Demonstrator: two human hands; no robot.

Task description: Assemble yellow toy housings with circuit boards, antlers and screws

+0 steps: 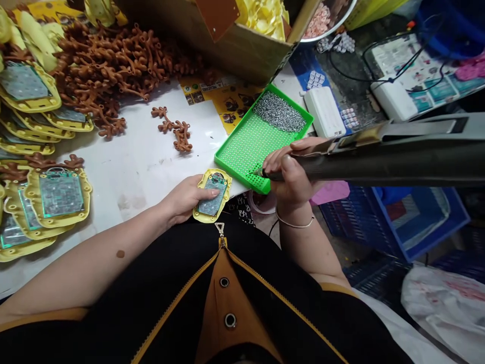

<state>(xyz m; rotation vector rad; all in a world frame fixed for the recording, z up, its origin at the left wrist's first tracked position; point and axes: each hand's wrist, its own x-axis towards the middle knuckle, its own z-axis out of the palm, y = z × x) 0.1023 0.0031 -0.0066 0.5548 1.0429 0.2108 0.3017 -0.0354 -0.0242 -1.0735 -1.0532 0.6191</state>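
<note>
My left hand (187, 197) grips a yellow plastic toy shell (206, 216) at the table's front edge, thumb lying on the green circuit board (212, 194) inside it. Wrapped around a dark electric screwdriver (364, 156) is my right hand (291, 174). The driver's tip points left over the near end of a green perforated tray (238, 146). Small silver screws (280, 111) are heaped at the tray's far end. Whether a screw sits on the tip is too small to tell.
Brown antler-shaped parts (113, 71) pile up at the back left, with two loose antler pieces (182, 136) nearer. Stacked yellow shells (56, 197) stand at left. A cardboard box (250, 55) is behind the tray. Blue crates (417, 217) are at lower right.
</note>
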